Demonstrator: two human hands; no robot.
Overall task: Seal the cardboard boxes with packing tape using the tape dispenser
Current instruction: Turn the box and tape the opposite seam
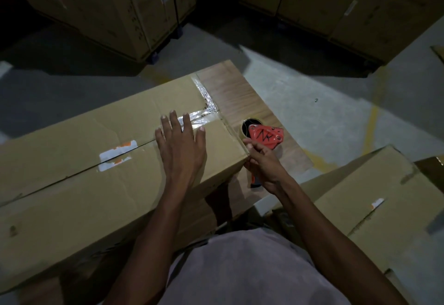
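I see the wooden surface (236, 93) carrying the long cardboard box (79, 160), with the red tape dispenser (265, 137) just beside it.

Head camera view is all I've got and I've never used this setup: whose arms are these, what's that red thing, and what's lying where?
There is no machine here. A person wears the camera on their head, so you look down along their own arms. The left hand lies flat, fingers straight, on a long cardboard box, over a strip of clear tape on its centre seam. The right hand curls round the handle of the red tape dispenser at the box's end corner. Box and dispenser sit over a wooden table. Another box lies at the right, and more are stacked behind.
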